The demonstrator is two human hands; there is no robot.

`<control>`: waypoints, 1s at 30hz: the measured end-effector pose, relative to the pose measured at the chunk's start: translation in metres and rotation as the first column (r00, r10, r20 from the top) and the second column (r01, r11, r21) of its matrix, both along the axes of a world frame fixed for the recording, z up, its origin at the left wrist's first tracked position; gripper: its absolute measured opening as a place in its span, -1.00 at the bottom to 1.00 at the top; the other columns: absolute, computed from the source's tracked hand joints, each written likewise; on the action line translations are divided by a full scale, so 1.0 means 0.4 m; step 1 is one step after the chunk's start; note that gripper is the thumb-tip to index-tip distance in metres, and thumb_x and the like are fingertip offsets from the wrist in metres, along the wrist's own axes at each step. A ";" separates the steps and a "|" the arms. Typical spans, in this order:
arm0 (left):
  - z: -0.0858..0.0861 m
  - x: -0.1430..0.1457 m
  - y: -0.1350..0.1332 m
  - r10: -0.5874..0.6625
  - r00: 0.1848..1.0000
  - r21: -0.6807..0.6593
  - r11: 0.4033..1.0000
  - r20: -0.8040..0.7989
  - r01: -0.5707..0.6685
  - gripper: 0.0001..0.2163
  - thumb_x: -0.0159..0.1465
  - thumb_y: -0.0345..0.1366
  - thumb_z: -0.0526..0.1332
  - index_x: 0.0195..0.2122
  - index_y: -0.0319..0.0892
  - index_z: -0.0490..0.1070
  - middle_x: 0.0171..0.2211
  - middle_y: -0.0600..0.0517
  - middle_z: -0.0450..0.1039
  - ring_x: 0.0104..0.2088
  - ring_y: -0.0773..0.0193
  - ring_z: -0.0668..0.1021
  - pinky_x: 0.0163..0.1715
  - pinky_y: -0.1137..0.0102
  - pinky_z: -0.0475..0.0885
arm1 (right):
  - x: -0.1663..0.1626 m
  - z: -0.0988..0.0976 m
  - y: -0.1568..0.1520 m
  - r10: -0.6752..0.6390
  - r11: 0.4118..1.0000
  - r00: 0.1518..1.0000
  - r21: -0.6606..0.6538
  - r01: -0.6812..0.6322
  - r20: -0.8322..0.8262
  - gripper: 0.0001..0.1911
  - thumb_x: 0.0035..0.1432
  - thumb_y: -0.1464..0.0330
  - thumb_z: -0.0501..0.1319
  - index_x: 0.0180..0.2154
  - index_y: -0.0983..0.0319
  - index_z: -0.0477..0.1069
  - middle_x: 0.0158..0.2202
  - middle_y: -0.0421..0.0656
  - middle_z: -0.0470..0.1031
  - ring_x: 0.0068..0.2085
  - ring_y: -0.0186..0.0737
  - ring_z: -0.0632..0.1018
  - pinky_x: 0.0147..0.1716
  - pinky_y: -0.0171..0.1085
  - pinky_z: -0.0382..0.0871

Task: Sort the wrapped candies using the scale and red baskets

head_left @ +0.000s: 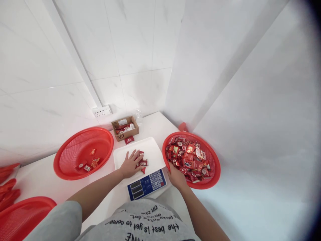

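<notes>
My left hand (130, 164) lies with its fingers spread on a few red wrapped candies (143, 163). They rest on the white tray (154, 152) of a digital scale, and my palm and fingers hide part of them. Below the tray, the scale's blue keypad panel (146, 185) faces me. On the right, my right hand (177, 176) is closed on the near left rim of a red plastic basket (216, 160). Many red wrapped packets (189, 157) fill that basket; my right fingers are partly hidden by its edge.
Left of the scale stands another red basket (58, 167) with several packets in it. Behind are a small cardboard box (125, 134) of packets and a loose red packet (129, 140). A third red basket (40, 201) is at lower left. Walls bound the table behind and right.
</notes>
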State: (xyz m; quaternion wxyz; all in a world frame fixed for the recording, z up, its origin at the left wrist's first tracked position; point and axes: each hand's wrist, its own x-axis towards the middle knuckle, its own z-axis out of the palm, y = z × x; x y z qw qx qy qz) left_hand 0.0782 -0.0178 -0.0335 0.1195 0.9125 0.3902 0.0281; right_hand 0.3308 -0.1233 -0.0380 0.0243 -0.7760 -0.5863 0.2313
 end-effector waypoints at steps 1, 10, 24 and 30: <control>-0.006 0.016 -0.014 0.126 0.992 -0.013 0.992 -0.017 -0.126 -0.42 0.23 0.08 -0.08 0.24 -0.04 -0.01 0.28 -0.12 -0.12 0.26 -0.04 -0.07 0.13 -0.12 -0.16 | 0.000 0.000 0.000 0.000 1.000 1.000 -0.005 0.000 -0.002 -0.52 0.22 0.32 -0.15 0.17 0.20 0.01 -0.02 0.00 0.42 -0.12 -0.04 0.50 -0.23 -0.20 0.26; -0.043 0.082 -0.059 0.177 0.984 0.040 0.983 0.000 -0.177 -0.52 0.22 0.01 0.00 0.15 0.02 0.16 0.27 -0.06 -0.04 0.25 -0.08 -0.01 0.12 -0.14 -0.15 | -0.004 0.007 0.001 -0.012 1.000 1.000 -0.025 0.011 -0.005 -0.53 0.23 0.32 -0.14 0.18 0.20 -0.01 -0.01 -0.01 0.40 -0.11 -0.10 0.49 -0.19 -0.24 0.24; -0.033 0.060 -0.046 0.313 0.950 0.007 0.950 -0.023 -0.313 -0.38 0.18 0.15 -0.07 0.23 0.02 -0.01 0.27 -0.15 -0.08 0.24 -0.18 -0.03 0.04 -0.24 -0.16 | -0.001 -0.001 0.003 -0.008 1.000 1.000 -0.020 0.008 -0.011 -0.52 0.22 0.32 -0.14 0.18 0.17 -0.02 -0.01 0.00 0.41 -0.10 -0.07 0.49 -0.21 -0.20 0.26; -0.049 0.061 -0.066 0.178 0.984 0.111 0.977 0.026 -0.180 -0.46 0.19 0.04 0.03 0.18 0.01 0.10 0.20 -0.11 0.11 0.19 -0.07 0.12 0.07 -0.05 -0.01 | 0.001 -0.008 0.002 -0.008 1.000 1.000 -0.007 0.008 -0.012 -0.50 0.21 0.34 -0.12 0.19 0.21 -0.01 -0.01 0.02 0.41 -0.09 -0.05 0.49 -0.20 -0.20 0.26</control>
